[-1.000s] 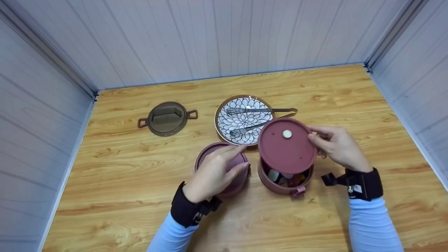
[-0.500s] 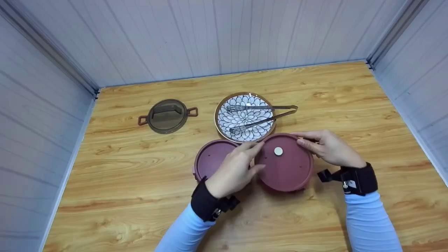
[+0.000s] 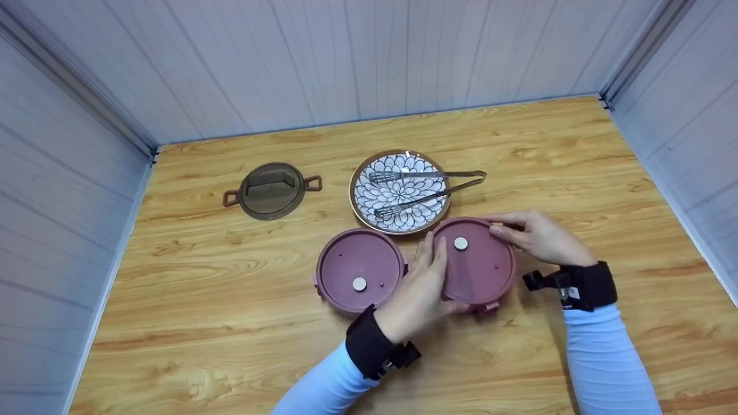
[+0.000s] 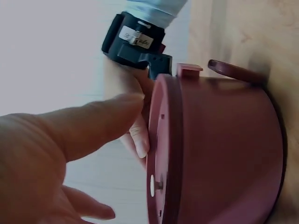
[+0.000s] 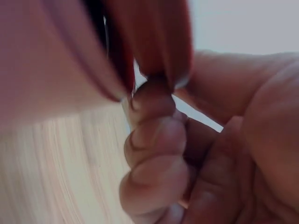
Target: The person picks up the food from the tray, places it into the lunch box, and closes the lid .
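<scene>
My right hand [image 3: 545, 242] pinches the right edge of a round plum-coloured lid [image 3: 478, 274] with a white knob. This lid sits over a round lunch box [image 4: 229, 149] of the same colour; in the right wrist view a narrow gap shows between lid and rim. My left hand [image 3: 420, 291] has its fingers extended along the lid's left side and its thumb near the front edge. Whether the left fingers press on the lid, I cannot tell. The contents of the box are hidden. Left of it stands a second lunch box with its lid [image 3: 343, 268] on.
Behind the boxes, a flower-patterned plate [image 3: 375, 196] bears metal tongs [image 3: 426, 199], whose joined end juts past the rim. A small dark lid [image 3: 271, 199] with two red-brown side handles lies at the back left. Panelled walls [image 3: 369, 57] bound the wooden table [image 3: 202, 323].
The right hand has lowered the tilted lid onto the right-hand lunch box, covering the food inside. My left hand has moved right, from over the left-hand box to beside the lid.
</scene>
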`<action>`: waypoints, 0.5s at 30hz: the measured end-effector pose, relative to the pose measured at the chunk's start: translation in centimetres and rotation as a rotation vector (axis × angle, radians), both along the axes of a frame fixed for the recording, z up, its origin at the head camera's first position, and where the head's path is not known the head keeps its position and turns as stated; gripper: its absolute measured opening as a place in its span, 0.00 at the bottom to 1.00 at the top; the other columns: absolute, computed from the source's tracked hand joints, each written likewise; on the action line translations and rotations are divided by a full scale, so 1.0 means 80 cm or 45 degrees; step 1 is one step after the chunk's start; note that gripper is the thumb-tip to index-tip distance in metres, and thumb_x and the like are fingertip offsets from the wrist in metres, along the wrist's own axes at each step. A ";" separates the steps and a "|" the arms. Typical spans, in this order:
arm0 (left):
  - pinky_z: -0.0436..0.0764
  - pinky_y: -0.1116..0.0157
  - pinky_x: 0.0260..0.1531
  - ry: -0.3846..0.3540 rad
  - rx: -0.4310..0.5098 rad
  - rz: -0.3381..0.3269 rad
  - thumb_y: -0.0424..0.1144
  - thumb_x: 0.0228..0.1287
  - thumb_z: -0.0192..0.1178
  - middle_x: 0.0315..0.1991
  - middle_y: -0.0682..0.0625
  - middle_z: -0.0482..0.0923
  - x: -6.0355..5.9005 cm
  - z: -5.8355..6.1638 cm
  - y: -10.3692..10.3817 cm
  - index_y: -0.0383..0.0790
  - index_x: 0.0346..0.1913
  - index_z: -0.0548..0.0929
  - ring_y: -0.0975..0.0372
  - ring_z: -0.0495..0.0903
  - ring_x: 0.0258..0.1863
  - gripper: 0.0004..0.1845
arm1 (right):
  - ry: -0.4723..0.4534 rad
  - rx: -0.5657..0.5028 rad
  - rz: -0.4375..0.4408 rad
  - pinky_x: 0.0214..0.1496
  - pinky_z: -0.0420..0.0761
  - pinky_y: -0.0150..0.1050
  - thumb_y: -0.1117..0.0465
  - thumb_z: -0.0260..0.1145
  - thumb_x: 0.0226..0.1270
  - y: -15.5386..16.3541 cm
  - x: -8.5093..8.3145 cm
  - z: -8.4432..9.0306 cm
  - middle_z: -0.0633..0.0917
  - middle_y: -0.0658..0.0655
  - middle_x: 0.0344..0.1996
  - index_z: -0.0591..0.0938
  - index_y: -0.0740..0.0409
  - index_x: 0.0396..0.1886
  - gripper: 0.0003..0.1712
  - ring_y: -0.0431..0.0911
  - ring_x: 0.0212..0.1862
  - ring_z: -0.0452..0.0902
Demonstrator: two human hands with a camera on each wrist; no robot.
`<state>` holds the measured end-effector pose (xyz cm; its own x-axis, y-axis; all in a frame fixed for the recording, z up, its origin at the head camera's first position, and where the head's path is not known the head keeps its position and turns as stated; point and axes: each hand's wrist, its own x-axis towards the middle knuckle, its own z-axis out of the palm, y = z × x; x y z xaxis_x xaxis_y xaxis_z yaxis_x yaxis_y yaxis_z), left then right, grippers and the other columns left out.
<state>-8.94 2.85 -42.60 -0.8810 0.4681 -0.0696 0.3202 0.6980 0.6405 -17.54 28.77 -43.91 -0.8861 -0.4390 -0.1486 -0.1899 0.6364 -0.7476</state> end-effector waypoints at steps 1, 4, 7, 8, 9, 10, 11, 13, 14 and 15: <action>0.51 0.49 0.72 -0.001 -0.018 -0.010 0.46 0.51 0.77 0.76 0.29 0.38 -0.001 0.000 0.000 0.27 0.77 0.49 0.41 0.45 0.75 0.60 | 0.011 0.004 -0.004 0.41 0.80 0.34 0.48 0.59 0.75 -0.001 0.000 -0.001 0.85 0.56 0.53 0.80 0.50 0.64 0.23 0.43 0.42 0.81; 0.53 0.49 0.71 0.007 -0.099 -0.052 0.46 0.49 0.78 0.76 0.28 0.40 -0.005 0.005 -0.001 0.27 0.76 0.51 0.39 0.48 0.74 0.60 | 0.027 0.003 -0.017 0.40 0.80 0.33 0.49 0.60 0.74 -0.001 -0.001 -0.002 0.85 0.56 0.52 0.81 0.49 0.63 0.22 0.45 0.42 0.81; 0.57 0.48 0.69 0.013 -0.205 -0.105 0.48 0.49 0.78 0.76 0.28 0.42 -0.013 0.013 -0.005 0.28 0.76 0.51 0.38 0.49 0.73 0.60 | 0.024 -0.003 -0.025 0.36 0.79 0.33 0.50 0.62 0.73 -0.002 -0.002 -0.004 0.87 0.56 0.48 0.82 0.48 0.61 0.21 0.46 0.38 0.80; 0.58 0.48 0.69 0.015 -0.245 -0.119 0.48 0.48 0.78 0.76 0.29 0.42 -0.017 0.017 -0.006 0.28 0.77 0.50 0.38 0.49 0.74 0.61 | 0.025 -0.004 -0.025 0.34 0.79 0.33 0.50 0.63 0.73 -0.002 -0.002 -0.005 0.87 0.55 0.46 0.83 0.48 0.61 0.20 0.46 0.36 0.79; 0.58 0.48 0.69 0.016 -0.284 -0.133 0.50 0.48 0.78 0.76 0.30 0.42 -0.021 0.020 -0.008 0.29 0.77 0.49 0.39 0.49 0.74 0.62 | 0.026 -0.002 -0.024 0.33 0.78 0.33 0.50 0.63 0.72 -0.002 -0.002 -0.006 0.87 0.55 0.45 0.83 0.47 0.61 0.20 0.46 0.35 0.79; 0.59 0.48 0.69 0.020 -0.321 -0.147 0.51 0.47 0.78 0.76 0.30 0.43 -0.026 0.024 -0.010 0.29 0.77 0.49 0.39 0.49 0.74 0.63 | 0.028 0.006 -0.024 0.33 0.78 0.33 0.50 0.63 0.72 -0.001 -0.002 -0.006 0.87 0.54 0.43 0.83 0.47 0.61 0.20 0.46 0.35 0.78; 0.58 0.48 0.69 0.018 -0.355 -0.162 0.53 0.46 0.78 0.77 0.31 0.43 -0.031 0.028 -0.012 0.29 0.77 0.48 0.39 0.49 0.74 0.64 | 0.039 0.022 -0.026 0.33 0.78 0.32 0.50 0.63 0.72 -0.001 -0.001 -0.006 0.87 0.54 0.41 0.83 0.48 0.61 0.21 0.45 0.35 0.78; 0.57 0.50 0.70 0.020 -0.422 -0.189 0.57 0.44 0.77 0.77 0.33 0.44 -0.043 0.035 -0.016 0.29 0.77 0.47 0.41 0.49 0.74 0.67 | 0.061 0.051 -0.029 0.33 0.77 0.32 0.49 0.63 0.72 0.000 0.001 -0.004 0.86 0.52 0.39 0.82 0.51 0.62 0.23 0.45 0.35 0.78; 0.56 0.51 0.71 0.023 -0.452 -0.203 0.59 0.43 0.77 0.77 0.34 0.46 -0.050 0.037 -0.018 0.29 0.77 0.47 0.41 0.50 0.74 0.68 | 0.078 0.065 -0.029 0.34 0.78 0.33 0.49 0.63 0.72 0.000 0.003 -0.002 0.86 0.52 0.38 0.81 0.53 0.62 0.24 0.45 0.35 0.78; 0.55 0.52 0.71 0.028 -0.481 -0.223 0.61 0.42 0.76 0.77 0.34 0.48 -0.056 0.039 -0.019 0.29 0.77 0.48 0.41 0.51 0.74 0.68 | 0.095 0.079 -0.028 0.35 0.79 0.34 0.49 0.64 0.71 0.001 0.005 0.000 0.86 0.52 0.37 0.81 0.55 0.63 0.25 0.45 0.36 0.79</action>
<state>-13.38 1.35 -39.49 -0.7936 0.5560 -0.2471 0.4657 0.8165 0.3412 -17.15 28.87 -43.93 -0.9049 -0.4115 -0.1084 -0.2290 0.6857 -0.6910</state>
